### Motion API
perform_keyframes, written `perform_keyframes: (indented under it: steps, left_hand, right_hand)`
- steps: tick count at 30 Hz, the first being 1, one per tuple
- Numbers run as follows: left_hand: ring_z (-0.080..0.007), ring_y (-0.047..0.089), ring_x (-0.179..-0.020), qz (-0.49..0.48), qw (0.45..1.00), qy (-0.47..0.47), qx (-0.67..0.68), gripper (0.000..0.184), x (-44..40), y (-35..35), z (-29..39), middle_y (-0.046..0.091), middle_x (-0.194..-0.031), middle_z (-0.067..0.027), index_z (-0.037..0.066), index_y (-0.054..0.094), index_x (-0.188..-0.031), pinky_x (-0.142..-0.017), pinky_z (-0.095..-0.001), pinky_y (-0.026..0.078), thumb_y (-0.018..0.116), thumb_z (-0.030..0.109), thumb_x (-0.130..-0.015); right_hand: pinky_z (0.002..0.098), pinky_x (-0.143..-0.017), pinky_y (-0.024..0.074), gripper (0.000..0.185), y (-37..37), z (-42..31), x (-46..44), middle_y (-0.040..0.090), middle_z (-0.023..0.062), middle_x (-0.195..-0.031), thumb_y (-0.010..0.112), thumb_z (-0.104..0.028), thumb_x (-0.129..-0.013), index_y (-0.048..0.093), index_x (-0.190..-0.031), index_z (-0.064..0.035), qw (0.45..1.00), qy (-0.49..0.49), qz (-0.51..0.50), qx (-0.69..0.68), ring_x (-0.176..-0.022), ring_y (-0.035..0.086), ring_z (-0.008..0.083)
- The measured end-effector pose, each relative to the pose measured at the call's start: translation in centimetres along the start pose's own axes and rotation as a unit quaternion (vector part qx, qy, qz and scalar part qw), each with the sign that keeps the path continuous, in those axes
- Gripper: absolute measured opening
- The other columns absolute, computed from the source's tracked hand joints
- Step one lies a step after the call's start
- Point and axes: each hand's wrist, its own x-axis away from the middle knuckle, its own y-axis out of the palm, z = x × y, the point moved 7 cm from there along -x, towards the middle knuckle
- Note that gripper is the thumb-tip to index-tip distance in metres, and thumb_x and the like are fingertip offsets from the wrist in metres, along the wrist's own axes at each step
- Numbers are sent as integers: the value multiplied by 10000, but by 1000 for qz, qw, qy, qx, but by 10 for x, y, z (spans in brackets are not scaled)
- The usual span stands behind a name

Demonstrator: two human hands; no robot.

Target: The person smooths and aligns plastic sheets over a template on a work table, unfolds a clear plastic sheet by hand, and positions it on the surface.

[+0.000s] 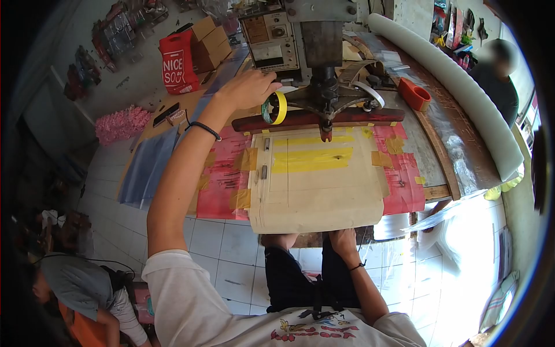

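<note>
My left hand reaches to the front of the machine's control box, fingers stretched out and slightly apart, seemingly holding nothing. Just below it hang rolls of yellow tape on the arm of the press head. Under the press bar lies a tan sheet with drawn lines and yellow tape strips, taped over red sheets. My right hand is low at the front table edge, beneath the tan sheet's near border; its fingertips are hidden.
A red "NICE SO" bag and cardboard boxes stand back left, near pink shredded material. A red tape dispenser and a long white foam roll lie right. One person is lower left, another far right.
</note>
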Motion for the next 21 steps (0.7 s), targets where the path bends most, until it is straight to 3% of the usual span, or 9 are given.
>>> perform_keyframes:
  steps: [4,21]
  left_hand:
    - [-449,583,-892,-7,1000,4,29,348,0,3,-3,611,-894,-271,2,571,-1039,-785,-514,453,429,319,-1010]
    - [-435,571,-921,-9,999,6,45,330,-1,6,-6,598,-905,-258,-1,569,-994,-803,-500,440,448,305,-1008]
  right_hand:
    - [565,-747,481,365,-4,-4,0,580,301,-1021,616,-199,-874,505,-1139,26,998,-46,44,14,-903,564,510]
    - [553,-759,483,360,-2,-1,-1,597,311,-995,596,-226,-894,529,-1097,63,999,-36,29,10,-896,577,504]
